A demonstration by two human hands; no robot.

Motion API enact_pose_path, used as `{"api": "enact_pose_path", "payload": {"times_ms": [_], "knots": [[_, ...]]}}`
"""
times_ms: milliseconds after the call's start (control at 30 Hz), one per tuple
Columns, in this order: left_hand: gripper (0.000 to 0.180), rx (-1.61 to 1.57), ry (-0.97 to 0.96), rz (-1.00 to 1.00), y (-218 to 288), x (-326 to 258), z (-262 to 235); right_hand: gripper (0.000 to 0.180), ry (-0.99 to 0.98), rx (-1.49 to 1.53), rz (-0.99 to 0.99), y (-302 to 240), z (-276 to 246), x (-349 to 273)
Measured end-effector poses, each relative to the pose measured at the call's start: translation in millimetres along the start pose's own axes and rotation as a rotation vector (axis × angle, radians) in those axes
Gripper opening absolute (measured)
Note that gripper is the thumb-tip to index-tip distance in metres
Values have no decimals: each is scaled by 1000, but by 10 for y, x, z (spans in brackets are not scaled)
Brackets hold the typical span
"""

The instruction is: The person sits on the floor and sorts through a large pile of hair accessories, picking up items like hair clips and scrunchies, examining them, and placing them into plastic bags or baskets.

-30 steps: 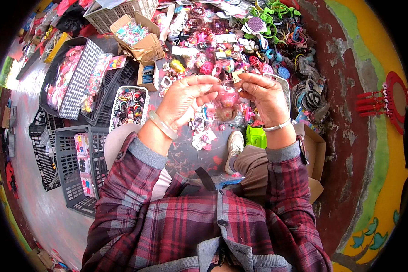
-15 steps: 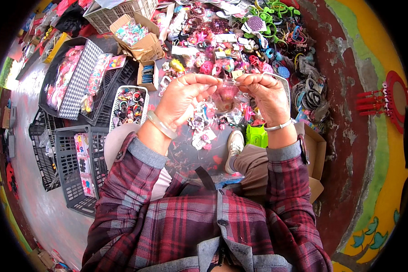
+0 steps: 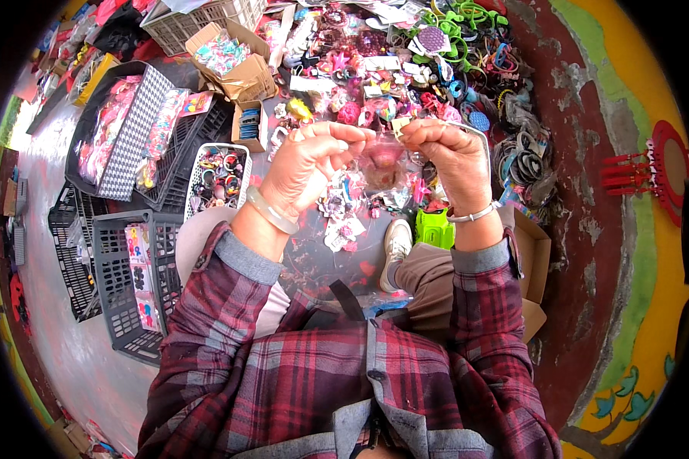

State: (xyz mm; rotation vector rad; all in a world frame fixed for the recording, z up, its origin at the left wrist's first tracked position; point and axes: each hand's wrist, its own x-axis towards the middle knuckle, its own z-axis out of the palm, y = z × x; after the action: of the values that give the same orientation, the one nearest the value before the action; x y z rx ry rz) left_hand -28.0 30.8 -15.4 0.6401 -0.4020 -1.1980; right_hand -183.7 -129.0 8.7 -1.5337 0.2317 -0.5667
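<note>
A clear plastic bag (image 3: 383, 162) with something pink inside hangs between my hands, above the heap of accessories. My left hand (image 3: 318, 164) is closed in a pinch at the bag's upper left corner. At the upper right corner my right hand (image 3: 452, 157) pinches the bag between thumb and fingers. A small pale yellow piece (image 3: 400, 126) shows beside the right fingertips; whether that hand holds it is unclear. The exact kind of the pink thing cannot be made out through the plastic.
Loose hair accessories (image 3: 344, 92) spread over the floor ahead. To the left stand a white basket (image 3: 194, 180) of small items, a grey crate (image 3: 119, 268) and cardboard boxes (image 3: 254, 80). A bright green plastic thing (image 3: 434, 229) lies near my shoe (image 3: 396, 249). A wall (image 3: 578, 153) rises on the right.
My hands have shifted only slightly, the right one lifting its fingertips a little. The yellow piece shows more plainly beside them, and the bag hangs slightly differently.
</note>
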Motion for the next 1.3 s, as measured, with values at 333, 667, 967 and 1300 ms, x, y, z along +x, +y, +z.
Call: {"api": "enact_pose_path", "payload": {"times_ms": [333, 667, 967, 1300], "knots": [[19, 164, 156, 14, -21, -18, 116, 15, 19, -27, 0, 4, 47, -7], [24, 554, 214, 90, -39, -52, 205, 17, 129, -183, 185, -36, 32, 7], [23, 568, 99, 138, -185, -53, 213, 10, -112, -445, -36, 33, 157, -26], [21, 567, 170, 193, -147, -33, 203, 4, -128, -629, -206, 30, 171, -11]]}}
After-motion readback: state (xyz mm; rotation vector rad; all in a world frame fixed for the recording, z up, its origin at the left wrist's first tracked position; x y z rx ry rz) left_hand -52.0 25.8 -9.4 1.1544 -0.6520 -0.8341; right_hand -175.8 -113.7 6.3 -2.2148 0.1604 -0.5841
